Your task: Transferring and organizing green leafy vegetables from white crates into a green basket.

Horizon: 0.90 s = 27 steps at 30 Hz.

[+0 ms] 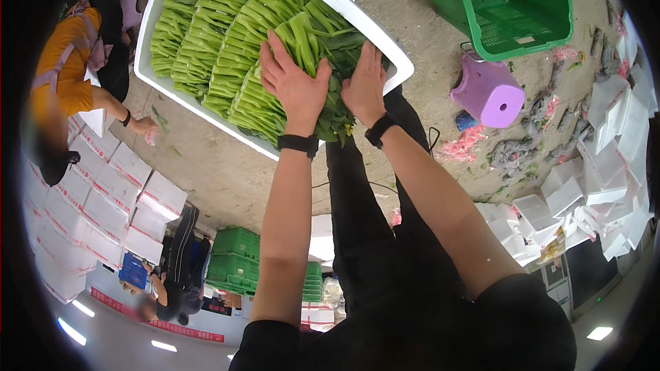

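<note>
Left hand (292, 86) is open, fingers spread over the stems at the right end of the leafy greens (240, 48), and our right hand (366, 93) is open too, fingers together along the leaves just beside the right wall of the white foam box (400, 62). All the greens we mean are in that box, packed in slanting rows. We'd guess a bunch is light, with stalks firm but snappy, leaves soft and easy to bruise, maybe slippery if wet (can't tell). Best hold imo: cup a bunch from both sides, palms flat, weight on the stalks, no pinching leaf tips. Packed box is probably a hefty two-hander, and foam rims can crack, so we'd support the base
</note>
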### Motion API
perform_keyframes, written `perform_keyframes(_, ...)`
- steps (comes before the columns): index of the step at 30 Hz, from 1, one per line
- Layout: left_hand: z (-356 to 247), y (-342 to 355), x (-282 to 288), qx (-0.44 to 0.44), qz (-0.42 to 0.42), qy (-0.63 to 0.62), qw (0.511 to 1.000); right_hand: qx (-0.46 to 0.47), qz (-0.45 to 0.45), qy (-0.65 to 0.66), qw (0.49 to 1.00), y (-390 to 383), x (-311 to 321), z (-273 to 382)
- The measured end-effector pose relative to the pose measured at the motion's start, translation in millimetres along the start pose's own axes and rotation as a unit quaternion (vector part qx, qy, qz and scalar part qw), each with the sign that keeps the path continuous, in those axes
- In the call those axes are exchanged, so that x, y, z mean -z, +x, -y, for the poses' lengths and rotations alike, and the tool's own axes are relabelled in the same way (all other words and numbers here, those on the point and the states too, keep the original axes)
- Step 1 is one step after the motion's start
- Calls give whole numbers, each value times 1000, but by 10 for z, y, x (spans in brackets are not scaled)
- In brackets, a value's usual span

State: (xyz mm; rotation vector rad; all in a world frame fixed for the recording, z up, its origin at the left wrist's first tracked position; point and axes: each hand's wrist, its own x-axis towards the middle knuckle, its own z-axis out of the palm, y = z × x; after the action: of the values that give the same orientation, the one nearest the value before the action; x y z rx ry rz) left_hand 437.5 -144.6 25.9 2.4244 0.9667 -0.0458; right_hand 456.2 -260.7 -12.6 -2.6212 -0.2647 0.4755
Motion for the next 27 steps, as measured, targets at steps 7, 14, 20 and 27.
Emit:
perform_keyframes(7, -7, -18, 185, -183, -89, 132, 970, -99, 122, -48, 986, 154, -9, 114)
perform_keyframes(14, -134, 403, 243, -409, 173, 207, 872, -155, 171, 70, 970, 277, 6, -3)
perform_keyframes(20, -80, 558, 136, -360, 117, 164, 911, -140, 223, 44, 964, 288, 5, -45)
perform_keyframes(27, -78, 675, 27, -215, 52, 105, 969, -177, 205, 267, 925, 310, 14, -277)
